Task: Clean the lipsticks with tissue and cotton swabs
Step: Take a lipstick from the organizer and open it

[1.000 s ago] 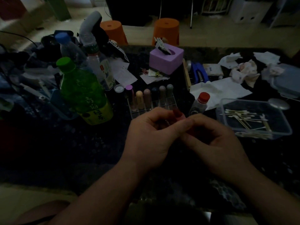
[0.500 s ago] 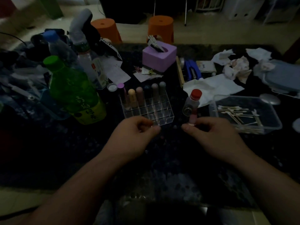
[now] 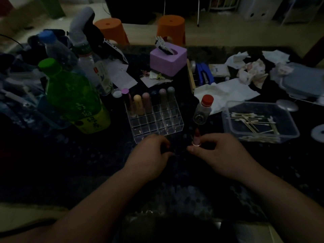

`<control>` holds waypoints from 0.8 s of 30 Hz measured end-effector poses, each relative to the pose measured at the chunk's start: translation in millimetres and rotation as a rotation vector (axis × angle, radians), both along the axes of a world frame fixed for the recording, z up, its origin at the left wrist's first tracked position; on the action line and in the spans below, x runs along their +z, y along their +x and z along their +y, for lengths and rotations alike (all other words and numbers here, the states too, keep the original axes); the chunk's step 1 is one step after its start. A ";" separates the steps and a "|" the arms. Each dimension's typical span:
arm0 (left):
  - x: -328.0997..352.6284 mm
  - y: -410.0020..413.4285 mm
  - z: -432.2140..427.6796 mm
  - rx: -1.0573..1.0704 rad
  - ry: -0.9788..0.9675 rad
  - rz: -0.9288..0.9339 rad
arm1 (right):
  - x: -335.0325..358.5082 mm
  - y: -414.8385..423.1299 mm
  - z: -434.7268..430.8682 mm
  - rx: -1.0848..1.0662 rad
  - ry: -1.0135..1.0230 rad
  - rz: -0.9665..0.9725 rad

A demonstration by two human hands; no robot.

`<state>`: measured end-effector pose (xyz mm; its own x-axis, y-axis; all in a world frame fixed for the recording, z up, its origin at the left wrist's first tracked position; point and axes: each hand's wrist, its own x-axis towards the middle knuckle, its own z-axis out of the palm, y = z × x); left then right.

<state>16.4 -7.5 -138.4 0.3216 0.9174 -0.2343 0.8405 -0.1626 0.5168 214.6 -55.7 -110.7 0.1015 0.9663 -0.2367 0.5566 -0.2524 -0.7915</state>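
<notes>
My right hand (image 3: 220,155) pinches an uncapped lipstick (image 3: 196,137) by its pink base, holding it upright with the red tip showing. My left hand (image 3: 150,155), a little apart to the left, has its fingers curled round a small dark piece that looks like the lipstick's cap, mostly hidden. Just beyond both hands stands a clear acrylic organizer (image 3: 157,127) with several capped lipsticks (image 3: 146,104) in its back row. A clear plastic box (image 3: 289,135) at the right holds cotton swabs (image 3: 249,120). A flat white tissue (image 3: 226,92) lies behind it.
A small clear bottle with a red cap (image 3: 203,109) stands right behind the held lipstick. A large green bottle (image 3: 70,97) and other bottles crowd the left. A purple tissue box (image 3: 168,60), crumpled used tissues (image 3: 250,71) and a grey lidded container (image 3: 305,81) sit further back.
My hands were together at the lipstick a second ago; they have pulled apart, the right keeping the lipstick body and the left moving away left. The view has tilted slightly.
</notes>
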 end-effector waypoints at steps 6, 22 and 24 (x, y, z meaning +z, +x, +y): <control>-1.0 -0.9 0.9 0.014 0.019 0.002 | -7.1 -1.2 1.3 -0.017 0.014 0.006; 3.7 -1.3 -3.5 0.025 -0.001 -0.016 | -23.6 -10.3 3.8 0.009 -0.013 -0.030; 7.9 -0.3 -5.0 0.028 0.014 -0.038 | -24.4 -12.4 4.9 -0.008 -0.008 -0.009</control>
